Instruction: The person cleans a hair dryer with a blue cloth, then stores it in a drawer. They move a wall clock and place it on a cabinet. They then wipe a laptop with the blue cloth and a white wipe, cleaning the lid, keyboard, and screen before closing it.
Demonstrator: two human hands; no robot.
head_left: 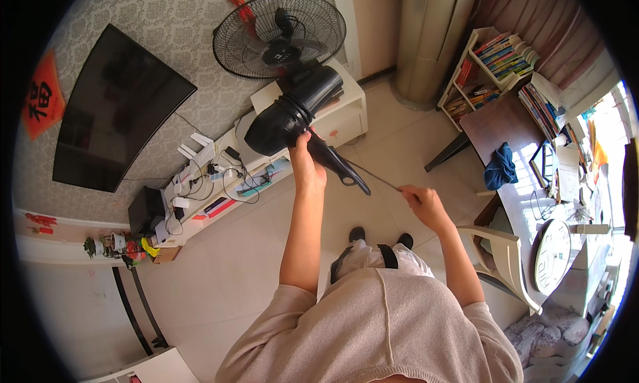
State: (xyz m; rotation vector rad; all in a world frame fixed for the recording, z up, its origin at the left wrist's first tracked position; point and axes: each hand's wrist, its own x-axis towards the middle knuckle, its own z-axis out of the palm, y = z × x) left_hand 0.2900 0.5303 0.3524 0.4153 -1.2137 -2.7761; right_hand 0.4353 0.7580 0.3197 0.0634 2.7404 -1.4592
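A black hair dryer (279,125) is held up in my left hand (307,160), which grips it where the handle joins the body. Several turns of black cord (297,108) run around the barrel. Its handle slants down to the right and ends in a hanging loop. My right hand (422,203), lower and to the right, pinches a thin dark cord (374,175) between the fingertips. That cord stretches fairly straight from beside the handle to my fingers. Any part of it inside my right fist is hidden.
Beyond the dryer stands a black fan (279,38) by a white TV cabinet (349,123) with a router and tangled cables. A wall television (120,108) is at left. To the right are a bookshelf (467,88), a desk (499,123) with a blue cloth, a chair (511,263) and a round clock (552,257).
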